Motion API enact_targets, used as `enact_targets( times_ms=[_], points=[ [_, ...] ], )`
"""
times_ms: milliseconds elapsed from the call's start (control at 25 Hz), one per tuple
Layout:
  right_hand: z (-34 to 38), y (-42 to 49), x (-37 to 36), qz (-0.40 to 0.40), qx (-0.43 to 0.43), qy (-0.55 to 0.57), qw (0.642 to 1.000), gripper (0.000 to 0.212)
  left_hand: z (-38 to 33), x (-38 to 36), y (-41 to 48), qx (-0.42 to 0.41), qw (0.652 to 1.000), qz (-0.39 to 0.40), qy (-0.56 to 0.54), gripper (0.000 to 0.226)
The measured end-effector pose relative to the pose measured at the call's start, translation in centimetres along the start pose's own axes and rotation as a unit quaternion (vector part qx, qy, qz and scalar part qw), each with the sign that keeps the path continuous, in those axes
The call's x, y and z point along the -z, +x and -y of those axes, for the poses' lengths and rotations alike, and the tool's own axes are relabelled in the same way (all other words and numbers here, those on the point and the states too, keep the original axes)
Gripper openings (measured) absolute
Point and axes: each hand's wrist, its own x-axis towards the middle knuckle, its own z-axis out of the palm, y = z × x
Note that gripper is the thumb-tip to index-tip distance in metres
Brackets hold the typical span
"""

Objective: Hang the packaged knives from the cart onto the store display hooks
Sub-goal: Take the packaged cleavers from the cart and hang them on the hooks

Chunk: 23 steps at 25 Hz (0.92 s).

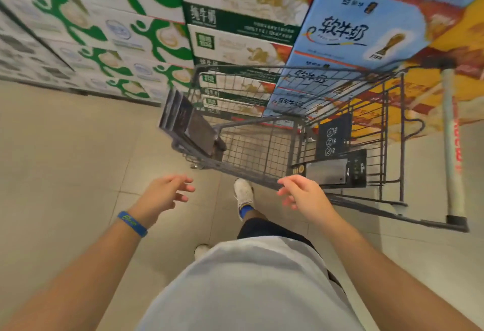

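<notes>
A grey wire shopping cart [262, 173] stands in front of me with its handle [451, 147] to the right. Inside it near the handle end lies a packaged knife [335, 170], a steel cleaver blade on a black card, with another black card [334, 134] leaning upright behind it. A stack of dark flat packages [183, 123] leans at the cart's far left end. My left hand [165, 194] hovers left of the cart, fingers relaxed, holding nothing. My right hand [301, 194] hovers at the cart's near rim, just left of the cleaver package, also empty. No display hooks are in view.
Stacked milk cartons fill the background: green and white boxes [104, 37] at left, dark green ones [235, 29] in the middle, blue ones [366, 29] at right. The beige tiled floor [65, 160] stretches left of the cart. My white shoe [243, 191] is beside the cart.
</notes>
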Motion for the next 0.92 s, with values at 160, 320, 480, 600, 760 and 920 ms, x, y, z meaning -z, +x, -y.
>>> enact_targets(
  times_ms=[160,320,480,600,760,920],
  points=[
    [0.3,6.4,5.2,-0.066,-0.028,-0.129,0.989,0.027,-5.9,-4.7,1.7,0.005,0.999,0.027,0.035,0.026],
    [-1.9,13.3,12.3,-0.135,-0.046,-0.513,0.847,0.04,-11.4,-8.9,4.0,0.011,0.996,0.023,0.08,0.022],
    [-2.2,17.6,15.2,-0.063,-0.146,-0.679,0.717,0.054,-15.4,-10.8,7.1,0.021,0.991,0.032,0.128,0.023],
    [-2.2,17.7,14.7,-0.06,-0.147,-0.686,0.71,0.052,-16.4,-11.4,8.7,-0.003,0.986,0.076,0.147,0.025],
    [-4.6,14.4,14.0,-0.036,-0.052,-0.71,0.702,0.066,-17.3,-12.1,11.0,-0.01,0.979,0.106,0.175,0.025],
    [-4.8,12.7,12.3,-0.051,0.053,-0.628,0.775,0.057,-17.6,-13.5,11.7,-0.025,0.962,0.125,0.241,0.022]
  ],
)
